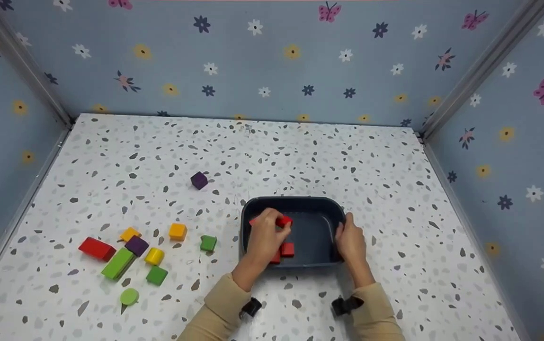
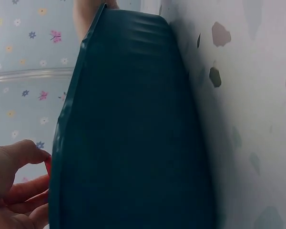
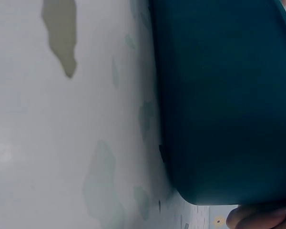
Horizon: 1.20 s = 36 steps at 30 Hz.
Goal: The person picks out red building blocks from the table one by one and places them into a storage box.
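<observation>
A dark blue rectangular bin (image 1: pixel 316 237) stands in front of the person. Over its left part the left hand (image 1: pixel 267 234) pinches a red block (image 1: pixel 284 221); the fingers hide much of it. From the left wrist, the bin's outer wall (image 2: pixel 128 119) fills the middle, and the hand (image 2: pixel 16 186) shows above the rim with a sliver of red at the thumb tip. The right hand (image 1: pixel 351 239) grips the bin's right rim. Inside the bin lie a red cube (image 1: pixel 288 249) and another red block (image 1: pixel 276 258), partly covered by the left hand.
Left of the bin lie a red block (image 1: pixel 96 249), a light green block (image 1: pixel 119 263), a yellow cylinder (image 1: pixel 154 256), an orange cube (image 1: pixel 177 232), green blocks (image 1: pixel 157 275) and a light green round piece (image 1: pixel 129 297). A purple cube (image 1: pixel 199 180) lies farther back. Patterned walls surround the speckled table.
</observation>
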Each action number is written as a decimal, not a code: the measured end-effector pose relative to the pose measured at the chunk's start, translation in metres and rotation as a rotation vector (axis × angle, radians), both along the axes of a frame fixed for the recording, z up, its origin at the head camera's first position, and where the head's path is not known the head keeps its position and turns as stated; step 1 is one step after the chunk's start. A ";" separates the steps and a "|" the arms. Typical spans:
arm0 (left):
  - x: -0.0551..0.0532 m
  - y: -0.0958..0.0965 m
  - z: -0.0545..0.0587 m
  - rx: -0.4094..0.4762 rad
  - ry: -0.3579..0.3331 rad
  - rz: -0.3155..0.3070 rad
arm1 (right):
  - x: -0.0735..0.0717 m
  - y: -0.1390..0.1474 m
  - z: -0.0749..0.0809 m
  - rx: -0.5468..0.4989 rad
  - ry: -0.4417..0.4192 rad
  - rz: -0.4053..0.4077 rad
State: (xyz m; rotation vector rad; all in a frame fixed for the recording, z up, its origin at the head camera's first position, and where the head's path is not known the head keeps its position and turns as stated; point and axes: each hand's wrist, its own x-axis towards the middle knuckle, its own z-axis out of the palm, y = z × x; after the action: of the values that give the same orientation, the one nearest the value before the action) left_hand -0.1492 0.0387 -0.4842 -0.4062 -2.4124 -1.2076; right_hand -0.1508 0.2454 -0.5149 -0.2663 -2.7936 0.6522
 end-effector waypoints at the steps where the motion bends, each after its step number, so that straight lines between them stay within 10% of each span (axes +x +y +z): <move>1: -0.001 0.002 -0.001 -0.011 -0.007 -0.003 | 0.000 0.000 0.000 0.000 0.003 0.001; 36: -0.021 0.029 -0.032 -0.341 -0.147 -0.046 | 0.000 0.000 0.002 -0.022 -0.047 0.018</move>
State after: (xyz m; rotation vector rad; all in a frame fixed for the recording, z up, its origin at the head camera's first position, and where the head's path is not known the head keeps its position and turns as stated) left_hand -0.1705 0.0675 -0.5162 -0.4901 -2.7594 -0.8676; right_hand -0.1505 0.2454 -0.5129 -0.2650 -2.8376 0.6902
